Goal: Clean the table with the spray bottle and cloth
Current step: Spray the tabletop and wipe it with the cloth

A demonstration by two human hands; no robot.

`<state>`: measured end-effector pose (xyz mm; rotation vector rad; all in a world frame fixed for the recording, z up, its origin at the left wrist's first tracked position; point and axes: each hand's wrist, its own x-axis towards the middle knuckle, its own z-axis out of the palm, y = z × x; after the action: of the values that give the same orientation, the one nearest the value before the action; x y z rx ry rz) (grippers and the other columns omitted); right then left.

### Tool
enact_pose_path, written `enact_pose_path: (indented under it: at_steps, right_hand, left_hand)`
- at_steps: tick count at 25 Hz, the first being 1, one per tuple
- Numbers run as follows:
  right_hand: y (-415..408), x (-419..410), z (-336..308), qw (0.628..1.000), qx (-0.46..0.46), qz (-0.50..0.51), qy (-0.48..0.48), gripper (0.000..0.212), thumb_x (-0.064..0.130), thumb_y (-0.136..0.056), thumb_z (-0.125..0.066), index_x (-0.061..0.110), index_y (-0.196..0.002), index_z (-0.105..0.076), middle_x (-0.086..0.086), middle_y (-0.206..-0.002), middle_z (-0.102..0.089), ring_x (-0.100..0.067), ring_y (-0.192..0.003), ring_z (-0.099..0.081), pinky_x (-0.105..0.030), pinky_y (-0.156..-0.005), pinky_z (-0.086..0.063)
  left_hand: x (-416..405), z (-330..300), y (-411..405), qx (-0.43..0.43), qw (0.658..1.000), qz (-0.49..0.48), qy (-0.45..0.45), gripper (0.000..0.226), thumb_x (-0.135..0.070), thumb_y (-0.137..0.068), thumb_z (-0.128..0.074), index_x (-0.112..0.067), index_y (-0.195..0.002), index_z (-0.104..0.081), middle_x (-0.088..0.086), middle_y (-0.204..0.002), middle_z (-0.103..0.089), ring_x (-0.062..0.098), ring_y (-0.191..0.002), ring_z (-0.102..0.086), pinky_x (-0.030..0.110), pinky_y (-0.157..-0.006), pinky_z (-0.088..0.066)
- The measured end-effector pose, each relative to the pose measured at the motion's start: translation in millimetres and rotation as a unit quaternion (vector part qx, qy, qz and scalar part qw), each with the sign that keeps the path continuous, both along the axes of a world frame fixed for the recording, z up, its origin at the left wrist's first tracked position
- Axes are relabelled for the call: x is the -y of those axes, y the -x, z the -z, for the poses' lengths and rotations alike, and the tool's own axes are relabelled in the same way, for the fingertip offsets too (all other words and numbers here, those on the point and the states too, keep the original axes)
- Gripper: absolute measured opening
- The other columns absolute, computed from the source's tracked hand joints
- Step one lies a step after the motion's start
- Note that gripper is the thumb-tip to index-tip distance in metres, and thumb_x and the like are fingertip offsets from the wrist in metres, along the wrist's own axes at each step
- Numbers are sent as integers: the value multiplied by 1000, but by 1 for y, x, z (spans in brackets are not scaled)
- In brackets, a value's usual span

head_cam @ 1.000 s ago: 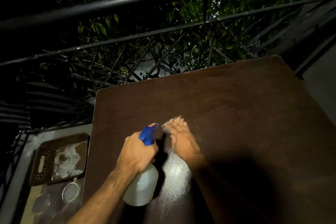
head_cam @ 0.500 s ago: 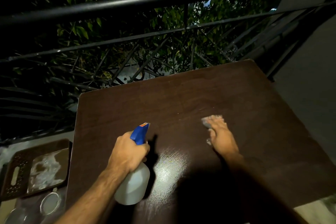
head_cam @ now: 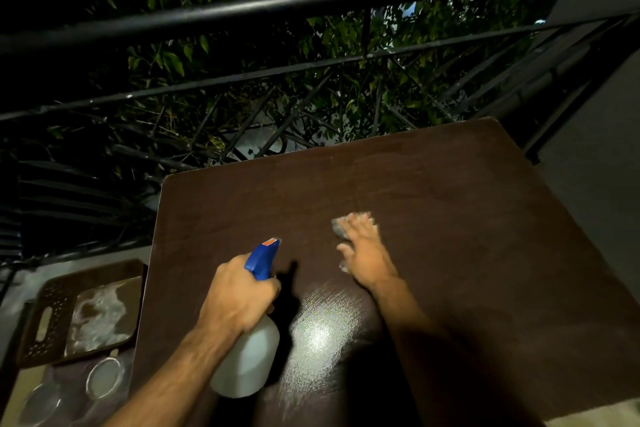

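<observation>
A dark brown table [head_cam: 467, 211] fills the lower right of the head view, with a wet shiny patch near its front. My left hand [head_cam: 239, 295] grips a white spray bottle [head_cam: 247, 362] with a blue trigger head, held over the table's front left part, nozzle pointing away from me. My right hand [head_cam: 363, 253] lies flat on a small grey cloth [head_cam: 341, 225] and presses it onto the table's middle. Most of the cloth is hidden under my fingers.
A black metal railing [head_cam: 311, 0] runs behind the table, with leafy branches beyond it. To the left of the table, lower down, are a brown perforated tray [head_cam: 52, 308], a stained board and round glass lids [head_cam: 104, 378]. A grey floor lies to the right.
My right hand slid the cloth to the right across the table and then back a little to the left. My left hand kept the bottle in place.
</observation>
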<state>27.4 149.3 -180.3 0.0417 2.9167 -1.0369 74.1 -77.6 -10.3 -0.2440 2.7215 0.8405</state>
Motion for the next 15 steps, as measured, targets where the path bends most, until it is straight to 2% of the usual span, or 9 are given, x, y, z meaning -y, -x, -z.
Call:
enact_pose_path:
  at_steps: [2,5,9,11,15]
  right_hand:
    - [-30,37,-3,995,-21,-103,0,63,26,-93,-61,28,-149,-34,10,-157,-18,-14,-149,-4,-31,-120,5]
    - [-49,34,0,987,-19,-157,1,57,10,-90,-55,28,-143,-46,4,-155,-34,-14,-148,-15,-29,-120,-1]
    - [-36,17,-14,992,-1,-120,-33,59,0,-90,-49,28,-142,-47,5,-154,-36,-11,-146,-18,-36,-122,-9]
    - [-25,24,-25,997,-12,-65,-28,57,-2,-90,-48,24,-141,-50,2,-153,-38,-16,-147,-20,-37,-122,-9]
    - [-11,42,-51,999,-32,11,-6,58,-3,-88,-49,15,-143,-48,-5,-153,-38,-22,-147,-19,-34,-122,-4]
  left_hand:
    - [-2,-2,1,1,1000,-4,1,13,-10,-69,-66,-4,-63,-57,10,-63,-67,32,-62,-61,38,-54,-45]
    - [-5,-1,3,11,1000,-13,-4,16,-12,-69,-66,-9,-61,-53,4,-59,-62,23,-53,-53,29,-47,-37]
    - [-11,4,5,12,1000,-13,-22,8,-14,-67,-63,-10,-68,-57,1,-59,-62,25,-58,-58,28,-49,-41]
    - [-12,5,8,8,999,-32,-31,10,-15,-67,-63,-6,-71,-62,2,-59,-65,25,-59,-59,28,-50,-42]
    - [-5,-1,21,-12,996,-64,-56,10,-17,-66,-63,-9,-70,-60,2,-60,-68,26,-65,-66,30,-55,-48]
